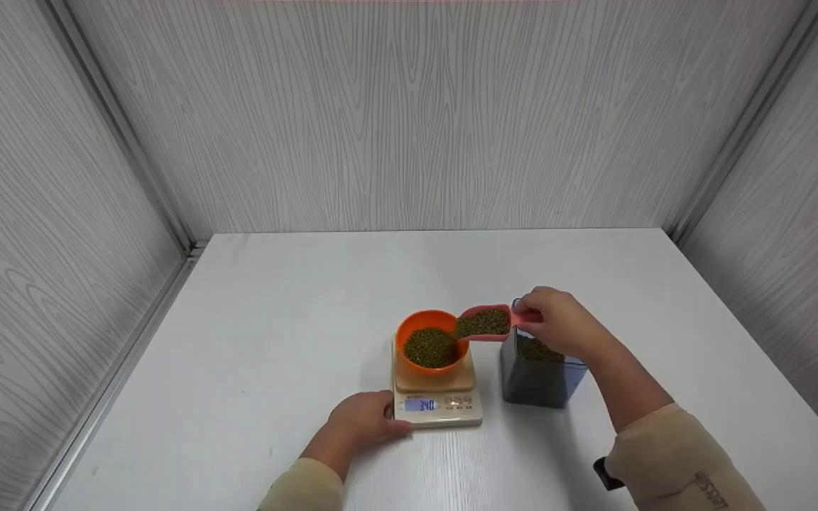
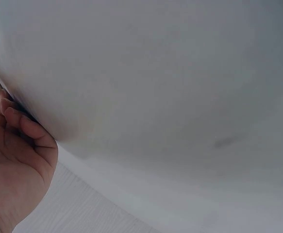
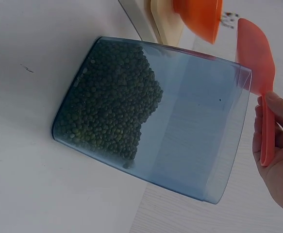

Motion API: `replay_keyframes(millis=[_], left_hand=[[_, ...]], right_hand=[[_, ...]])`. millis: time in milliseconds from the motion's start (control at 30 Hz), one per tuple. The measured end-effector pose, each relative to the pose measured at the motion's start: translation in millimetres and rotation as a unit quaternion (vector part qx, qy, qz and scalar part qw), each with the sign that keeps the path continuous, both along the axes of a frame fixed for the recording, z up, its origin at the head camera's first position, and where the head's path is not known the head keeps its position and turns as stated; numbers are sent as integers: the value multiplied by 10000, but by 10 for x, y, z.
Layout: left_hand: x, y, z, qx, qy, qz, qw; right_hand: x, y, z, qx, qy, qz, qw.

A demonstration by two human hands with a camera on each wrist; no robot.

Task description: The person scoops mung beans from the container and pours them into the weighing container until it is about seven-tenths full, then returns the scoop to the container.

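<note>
My right hand (image 1: pixel 558 319) grips the handle of a pink scoop (image 1: pixel 501 336) filled with small green beans, likely mung beans. The scoop's tip is over the right rim of an orange bowl (image 1: pixel 406 328), and in the right wrist view a few beans (image 3: pixel 228 20) drop between them. Green beans (image 1: pixel 430 348) lie in the bowl, which stands on a cream digital kitchen scale (image 1: pixel 444 419) reading 340. At the scale's front left corner my left hand (image 1: pixel 363 417) holds its edge, fingers curled along the side and thumb at the front.
A bluish see-through container (image 3: pixel 194 111) stands right of the scale, under my right hand, partly filled with the same beans (image 3: pixel 112 97). All stands on a white table (image 1: pixel 274 305) with grey wood-grain panels (image 1: pixel 409 121) behind and at both sides.
</note>
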State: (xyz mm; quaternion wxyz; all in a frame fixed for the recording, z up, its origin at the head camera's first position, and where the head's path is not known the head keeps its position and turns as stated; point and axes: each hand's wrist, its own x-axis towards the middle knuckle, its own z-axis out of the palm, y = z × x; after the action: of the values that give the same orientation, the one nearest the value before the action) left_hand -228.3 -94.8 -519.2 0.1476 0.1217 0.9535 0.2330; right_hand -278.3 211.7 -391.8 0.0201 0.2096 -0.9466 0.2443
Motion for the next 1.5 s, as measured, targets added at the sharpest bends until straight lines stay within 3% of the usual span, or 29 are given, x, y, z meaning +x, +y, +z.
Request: replay_keyframes(millis=[233,667,1500], left_hand=[[-6,-2,1,-14,-39,-12,10000],[-19,-4,-13,-48,-68,-45,10000],[-5,-7,6,90,-49,-42,9999]], right_hand=[[5,-63,21,152,-168,-116,9997],[2,-128,30,381,201,32,9991],[9,-259,98,431,144,97,9989]])
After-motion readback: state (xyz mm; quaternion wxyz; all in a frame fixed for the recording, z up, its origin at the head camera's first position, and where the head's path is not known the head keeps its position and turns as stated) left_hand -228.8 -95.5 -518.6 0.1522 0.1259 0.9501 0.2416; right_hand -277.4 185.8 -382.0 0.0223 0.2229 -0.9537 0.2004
